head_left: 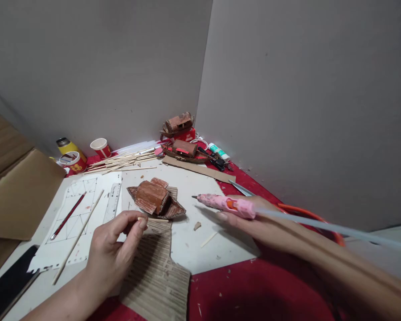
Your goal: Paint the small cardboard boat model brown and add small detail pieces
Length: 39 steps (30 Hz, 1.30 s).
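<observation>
My left hand (115, 249) is closed in a pinch on a thin wooden stick (157, 219), held just in front of a small brown cardboard model boat (155, 199). The hand rests over a piece of corrugated cardboard (157, 272). My right hand (250, 218) grips a pink hot glue gun (225, 204) with a clear glue stick trailing out the back. Its nozzle points left toward the boat, a short gap away.
A drawing sheet (76, 214) with a pencil, a long stick and a clear ruler (112, 203) lies at left. Loose sticks (120, 161), paper cups (100, 147), two more model boats (180, 149) and a glue tube (219, 152) sit by the grey back wall. A cardboard box (16, 191) stands far left.
</observation>
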Motion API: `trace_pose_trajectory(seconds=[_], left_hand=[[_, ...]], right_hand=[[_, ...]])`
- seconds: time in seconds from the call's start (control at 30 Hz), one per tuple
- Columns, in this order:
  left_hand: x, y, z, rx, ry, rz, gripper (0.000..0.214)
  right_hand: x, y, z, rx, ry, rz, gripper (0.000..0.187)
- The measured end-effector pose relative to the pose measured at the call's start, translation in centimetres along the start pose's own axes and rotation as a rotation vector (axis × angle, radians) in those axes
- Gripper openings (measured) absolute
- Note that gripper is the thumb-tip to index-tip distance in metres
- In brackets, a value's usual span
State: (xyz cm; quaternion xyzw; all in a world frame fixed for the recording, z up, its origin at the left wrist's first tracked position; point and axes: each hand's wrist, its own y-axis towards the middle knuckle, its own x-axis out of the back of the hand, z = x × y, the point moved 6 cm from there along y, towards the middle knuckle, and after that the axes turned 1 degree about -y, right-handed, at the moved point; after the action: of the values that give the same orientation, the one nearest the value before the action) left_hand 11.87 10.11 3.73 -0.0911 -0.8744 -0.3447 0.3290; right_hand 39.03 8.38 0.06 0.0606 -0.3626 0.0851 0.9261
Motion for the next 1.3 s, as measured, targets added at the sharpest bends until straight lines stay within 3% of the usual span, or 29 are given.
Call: trace_pose_trajectory(seconds=[0.13,0.4,0.63,0.73,0.83,0.93,1.03,1.17,1.3], left_hand=[[-0.2,0.4,-0.2,0.051,-0.046,-0.011,0.009],[-1.0,0.3,0.1,-0.001,-0.037,-0.021,0.006],[-1.5,-1.2,-1.2,-0.221,-0.074,0.0,0.014],[-2.2,-1.5,-1.8,-0.245,-0.147,0.078,0.012],[-2.9,-1.4,-1.2,-0.073,-0.255,0.194,0.012],[-3.3,-1.3,0.5,0.25,-0.384,0.277,0.024],[-3.3,-1.4,2.2,0.513,-0.524,0.278,0.03],[-2.7,-1.6,2.9,0.661,-0.588,0.254,0.034],[-1.7,-1.8,2.3,0.696,-0.581,0.218,0.037]], right_hand=[[-0.8,-0.8,1.1,-0.061,0.192,0.113,0.045],[-2.8,-0.9,-1.7,-0.365,0.358,0.153,0.063],[-3.8,0.3,-0.9,-0.28,0.583,0.146,0.062],[-4.3,0.1,-1.1,-0.262,0.772,0.113,0.057],[-4.2,-0.3,-1.7,-0.305,0.773,0.092,0.056],[-3.2,-0.7,-2.5,-0.371,0.644,0.096,0.061],[-2.1,-0.9,-3.6,-0.418,0.525,0.103,0.065],[-0.7,-0.7,-5.2,-0.417,0.273,0.019,0.06],[0.5,0.0,-4.6,-0.175,-0.267,-0.188,0.046]])
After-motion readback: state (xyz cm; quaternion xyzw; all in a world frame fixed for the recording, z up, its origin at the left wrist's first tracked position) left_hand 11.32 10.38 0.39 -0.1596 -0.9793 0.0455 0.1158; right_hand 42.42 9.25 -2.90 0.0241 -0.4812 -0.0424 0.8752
